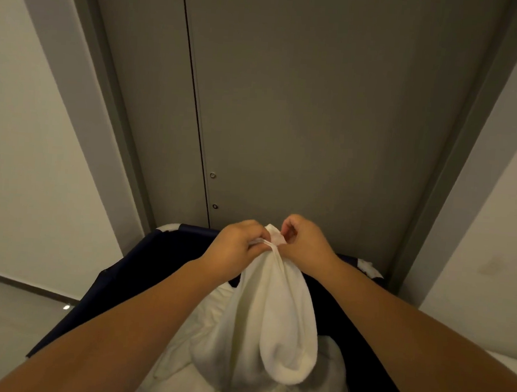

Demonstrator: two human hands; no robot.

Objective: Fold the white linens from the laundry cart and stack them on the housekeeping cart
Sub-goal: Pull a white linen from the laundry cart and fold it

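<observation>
Head-worn view, forward and down, close above the hands [273, 243].

Two hands [235, 247]; one held towel [272, 320]; one laundry cart [140, 267]; one door [320, 108]; two keyholes [212, 175].

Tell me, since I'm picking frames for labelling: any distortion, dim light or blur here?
Head view: wide-angle distortion splays the door frame outward; light is warm, dim; the laundry cart reads near black; left hand, right hand and white towel are sharp, no glare.
</observation>
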